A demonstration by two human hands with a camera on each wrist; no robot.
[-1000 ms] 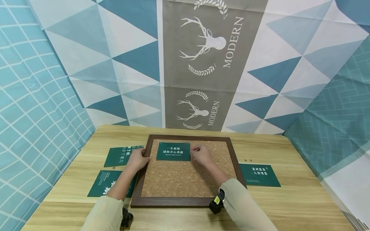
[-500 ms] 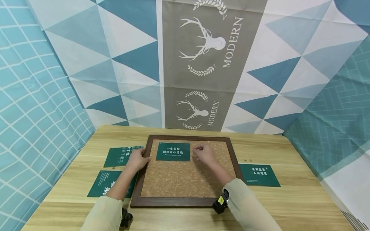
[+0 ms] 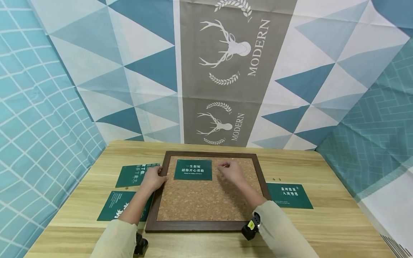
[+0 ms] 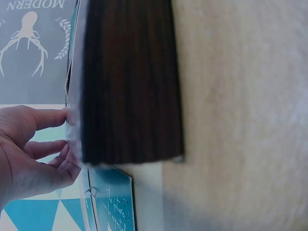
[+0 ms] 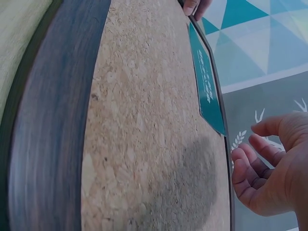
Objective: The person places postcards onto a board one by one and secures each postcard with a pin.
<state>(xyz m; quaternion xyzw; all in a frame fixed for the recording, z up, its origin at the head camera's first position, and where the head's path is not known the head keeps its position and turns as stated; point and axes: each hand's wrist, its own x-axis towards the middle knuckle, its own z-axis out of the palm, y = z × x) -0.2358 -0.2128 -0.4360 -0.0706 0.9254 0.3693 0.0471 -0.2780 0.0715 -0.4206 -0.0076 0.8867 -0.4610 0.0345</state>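
Note:
A cork board [image 3: 190, 200] in a dark wooden frame lies on the table, with a green card [image 3: 193, 170] with white lettering flat on its upper left part. At the frame's left side, my left hand [image 3: 154, 179] holds the edge; in the left wrist view its thumb and fingers [image 4: 50, 118] meet the dark frame [image 4: 132, 86]. My right hand [image 3: 233, 173] hovers over the cork, just right of the card and apart from it. Its fingers are loosely bent, and the right wrist view shows nothing between thumb and fingers [image 5: 250, 168].
Left of the board lie two more green cards, an upper card [image 3: 132, 176] and a lower card [image 3: 114, 206] partly behind my left arm. Another green card [image 3: 290, 195] is at the right, partly under the frame's side or beside it. Small brass-coloured pins [image 3: 276, 179] lie above it.
My right hand has left the card's right edge and drawn back slightly to the right. The left hand stays at the frame, and the card keeps its place.

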